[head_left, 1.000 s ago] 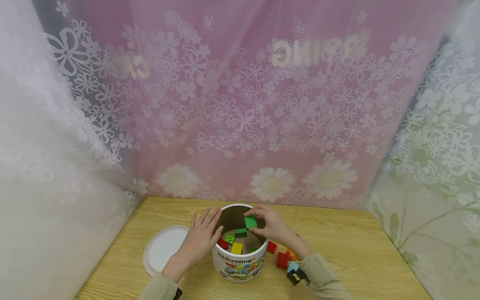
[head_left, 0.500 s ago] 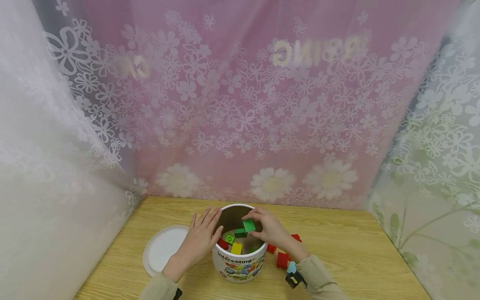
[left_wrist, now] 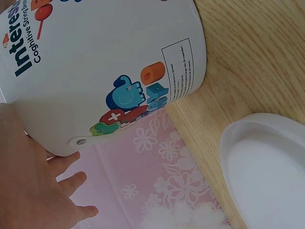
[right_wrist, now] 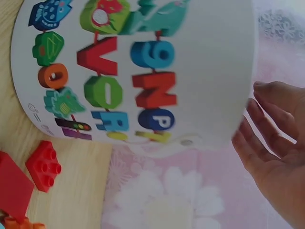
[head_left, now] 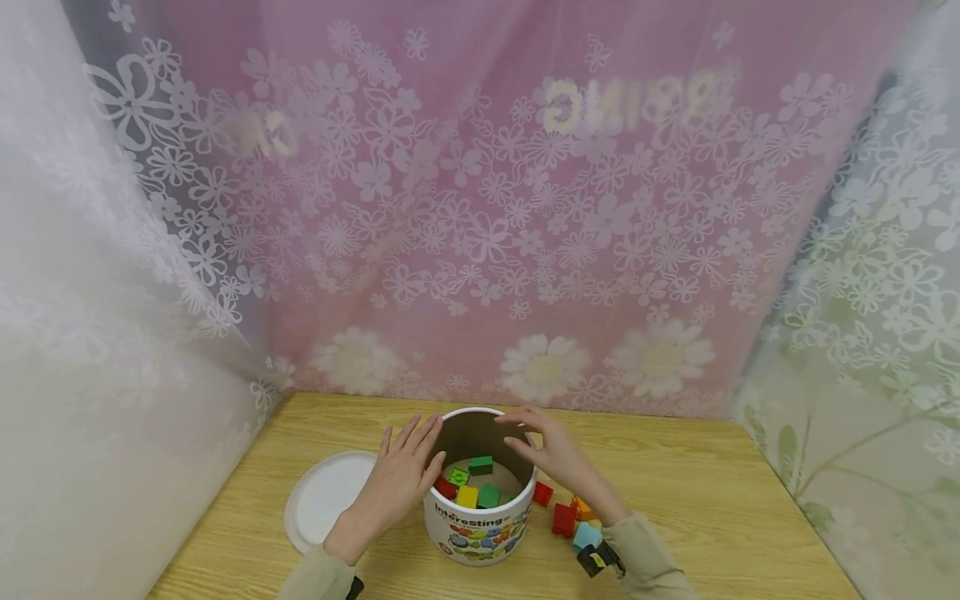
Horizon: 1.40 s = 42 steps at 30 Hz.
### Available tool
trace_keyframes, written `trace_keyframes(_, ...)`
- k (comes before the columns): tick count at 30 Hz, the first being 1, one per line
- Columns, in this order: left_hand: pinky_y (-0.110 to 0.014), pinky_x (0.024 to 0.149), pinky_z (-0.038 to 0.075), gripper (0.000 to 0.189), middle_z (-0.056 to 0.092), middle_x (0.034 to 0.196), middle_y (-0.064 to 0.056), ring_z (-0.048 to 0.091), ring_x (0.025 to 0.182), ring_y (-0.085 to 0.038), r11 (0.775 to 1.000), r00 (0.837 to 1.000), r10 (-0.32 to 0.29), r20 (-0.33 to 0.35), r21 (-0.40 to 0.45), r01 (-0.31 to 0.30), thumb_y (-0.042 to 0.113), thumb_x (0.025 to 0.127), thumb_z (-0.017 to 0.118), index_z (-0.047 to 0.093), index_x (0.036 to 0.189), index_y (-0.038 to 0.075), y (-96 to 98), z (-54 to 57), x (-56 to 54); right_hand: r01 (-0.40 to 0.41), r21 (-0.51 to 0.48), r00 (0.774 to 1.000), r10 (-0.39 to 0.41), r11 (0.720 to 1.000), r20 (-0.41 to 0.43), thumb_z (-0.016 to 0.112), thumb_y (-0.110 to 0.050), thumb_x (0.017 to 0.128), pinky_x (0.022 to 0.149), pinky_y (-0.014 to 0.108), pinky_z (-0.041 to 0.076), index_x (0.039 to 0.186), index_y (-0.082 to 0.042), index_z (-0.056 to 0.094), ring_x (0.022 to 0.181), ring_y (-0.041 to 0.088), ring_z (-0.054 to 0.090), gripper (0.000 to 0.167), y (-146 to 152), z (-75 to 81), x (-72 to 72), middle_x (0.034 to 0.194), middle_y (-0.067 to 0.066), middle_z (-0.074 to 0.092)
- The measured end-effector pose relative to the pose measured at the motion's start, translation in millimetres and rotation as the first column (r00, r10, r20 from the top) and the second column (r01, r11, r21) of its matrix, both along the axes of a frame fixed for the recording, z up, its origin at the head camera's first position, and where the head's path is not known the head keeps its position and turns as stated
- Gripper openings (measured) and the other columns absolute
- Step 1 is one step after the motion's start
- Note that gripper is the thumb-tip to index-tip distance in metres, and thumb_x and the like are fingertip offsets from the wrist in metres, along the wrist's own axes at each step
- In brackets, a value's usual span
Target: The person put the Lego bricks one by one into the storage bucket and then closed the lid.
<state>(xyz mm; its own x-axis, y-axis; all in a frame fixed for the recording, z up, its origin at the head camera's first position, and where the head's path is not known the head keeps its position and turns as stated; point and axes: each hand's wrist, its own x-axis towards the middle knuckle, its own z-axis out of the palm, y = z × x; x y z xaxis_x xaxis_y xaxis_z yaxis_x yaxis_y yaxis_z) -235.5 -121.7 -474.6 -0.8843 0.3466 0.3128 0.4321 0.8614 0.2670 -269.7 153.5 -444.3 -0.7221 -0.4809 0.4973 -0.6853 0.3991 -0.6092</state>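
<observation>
A white round bucket (head_left: pixel 480 546) with printed toy pictures stands upright and uncovered on the table. Inside it lie a green building block (head_left: pixel 489 496), a yellow block (head_left: pixel 467 497), a darker green block (head_left: pixel 481 465), a light green block (head_left: pixel 458 476) and a red block (head_left: pixel 446 487). My left hand (head_left: pixel 401 471) rests at the left rim, fingers spread and straight; the left wrist view shows it along the bucket's (left_wrist: pixel 95 62) side. Over the right rim is my right hand (head_left: pixel 555 454), thumb and fingers apart, nothing between them. The right wrist view shows that hand (right_wrist: pixel 276 138) beside the rim.
A white round lid (head_left: pixel 326 500) lies left of the bucket, partly behind the left forearm. To the right, near the right wrist, are red blocks (head_left: pixel 564 519), an orange block (head_left: pixel 582 508) and a light blue block (head_left: pixel 587 536). A flowered curtain (head_left: pixel 480 250) stands behind the table (head_left: pixel 690 500).
My right hand has let go of the green block, which now lies in the bucket beside the yellow one. Its fingers have parted and drawn back toward the right rim. The left hand stays put.
</observation>
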Motion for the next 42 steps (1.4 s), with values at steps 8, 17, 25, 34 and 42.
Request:
trace_keyframes(8, -0.065, 0.121, 0.012, 0.061, 0.034, 0.164, -0.007, 0.022, 0.154, -0.03, 1.0, 1.0, -0.004, 0.003, 0.008, 0.004, 0.045, 0.109, 0.04, 0.035, 0.159, 0.01, -0.7, -1.3, -0.9, 0.078, -0.021, 0.997, -0.078, 0.997, -0.009, 0.075, -0.004, 0.091, 0.095, 0.052, 0.055, 0.124, -0.01, 0.072, 0.115, 0.03, 0.063, 0.034, 17, 4.5, 5.7, 0.125, 0.007, 0.068)
trace_keyframes(17, -0.069, 0.118, 0.016, 0.062, 0.038, 0.161, -0.011, 0.028, 0.151, -0.036, 0.999, 0.999, -0.026, -0.03, 0.036, 0.027, 0.047, 0.109, 0.038, 0.039, 0.157, 0.007, -1.3, -1.3, 0.7, 0.121, -0.056, 0.992, -0.122, 0.991, -0.026, 0.075, -0.003, 0.09, 0.097, 0.051, 0.053, 0.128, -0.01, 0.069, 0.119, 0.029, 0.062, 0.039, 41, -1.0, 7.7, 0.126, 0.006, 0.069)
trace_keyframes(25, -0.065, 0.121, 0.012, 0.062, 0.033, 0.164, -0.006, 0.023, 0.153, -0.031, 1.0, 1.0, -0.011, 0.006, 0.01, 0.011, 0.046, 0.109, 0.038, 0.034, 0.16, 0.011, -2.9, -2.6, -0.8, 0.112, -0.141, 0.992, -0.102, 0.984, 0.076, 0.073, -0.005, 0.093, 0.102, 0.047, 0.051, 0.132, -0.01, 0.066, 0.121, 0.029, 0.06, 0.041, 66, -9.4, 10.4, 0.131, 0.012, 0.066)
trace_keyframes(34, -0.065, 0.121, 0.011, 0.061, 0.032, 0.165, -0.005, 0.023, 0.154, -0.031, 1.0, 1.0, -0.013, 0.01, 0.01, 0.013, 0.046, 0.109, 0.039, 0.033, 0.16, 0.011, -2.6, -2.4, -0.4, 0.08, -0.17, 0.992, -0.063, 0.982, 0.105, 0.071, -0.006, 0.094, 0.1, 0.029, 0.052, 0.132, -0.004, 0.065, 0.119, 0.019, 0.061, 0.038, 94, -35.9, 9.9, 0.131, 0.022, 0.063)
trace_keyframes(42, -0.065, 0.121, 0.01, 0.062, 0.031, 0.165, -0.005, 0.021, 0.154, -0.03, 1.0, 1.0, -0.01, 0.019, 0.014, 0.01, 0.047, 0.109, 0.038, 0.033, 0.16, 0.012, -1.7, -2.9, -0.4, 0.108, -0.103, 0.956, -0.075, 0.989, 0.282, 0.072, -0.01, 0.094, 0.101, 0.051, 0.051, 0.136, -0.007, 0.063, 0.115, 0.002, 0.058, 0.044, 116, -62.4, 9.9, 0.134, 0.019, 0.062)
